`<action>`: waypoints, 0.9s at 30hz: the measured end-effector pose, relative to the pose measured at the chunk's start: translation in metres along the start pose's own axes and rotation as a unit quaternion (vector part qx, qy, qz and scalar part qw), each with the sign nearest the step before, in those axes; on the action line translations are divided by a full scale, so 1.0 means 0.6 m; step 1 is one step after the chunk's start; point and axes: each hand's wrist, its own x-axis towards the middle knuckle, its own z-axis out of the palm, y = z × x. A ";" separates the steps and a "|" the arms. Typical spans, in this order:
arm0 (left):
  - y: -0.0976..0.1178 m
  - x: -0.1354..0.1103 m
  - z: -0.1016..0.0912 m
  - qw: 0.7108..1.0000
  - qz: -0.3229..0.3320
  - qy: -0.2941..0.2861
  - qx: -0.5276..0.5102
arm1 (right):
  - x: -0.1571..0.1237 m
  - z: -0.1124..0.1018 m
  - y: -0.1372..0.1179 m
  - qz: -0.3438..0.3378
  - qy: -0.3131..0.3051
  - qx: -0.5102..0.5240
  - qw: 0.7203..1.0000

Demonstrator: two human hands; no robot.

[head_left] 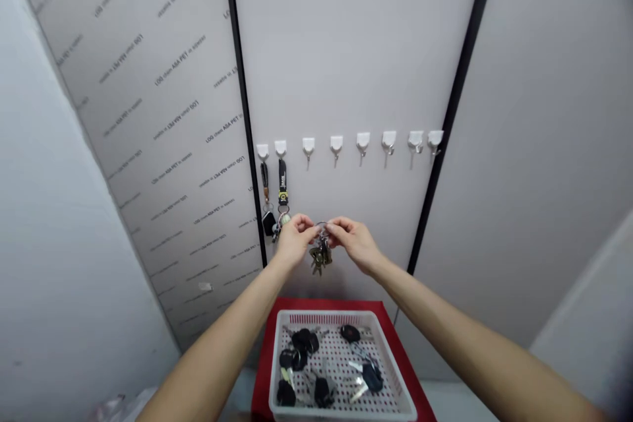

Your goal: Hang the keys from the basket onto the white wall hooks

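Note:
Between my hands, in front of the wall panel, hangs a bunch of keys (320,258) on a large metal ring. My left hand (297,237) pinches the ring's left side with thumb and fingers. On its right side, my right hand (357,242) grips the same ring. The brass-coloured keys dangle below my fingertips. Just left of my left hand, a black strap with keys (283,183) hangs from one hook, partly hidden low down by that hand. Beside it hangs a braided dark strap with a black fob (268,223).
A row of white adhesive hooks (362,140) runs across the grey panel above my hands. Below, a white perforated basket (403,395) holds several black-headed keys (372,377) and stands on a red surface (262,382). Black vertical strips (448,119) border the panel.

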 end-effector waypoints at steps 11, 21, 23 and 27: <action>0.104 0.146 0.006 0.980 0.090 0.158 0.085 | 0.148 0.030 -0.106 -0.066 0.103 0.021 0.992; 0.101 0.173 0.011 0.968 0.049 0.166 0.180 | 0.200 0.031 -0.097 -0.035 0.147 -0.096 0.984; 0.093 0.153 0.003 0.967 0.067 0.161 0.184 | 0.192 0.025 -0.091 -0.048 0.149 -0.115 0.981; 0.041 0.079 -0.022 0.972 0.094 0.103 0.188 | 0.134 0.004 -0.052 -0.087 0.155 -0.152 0.972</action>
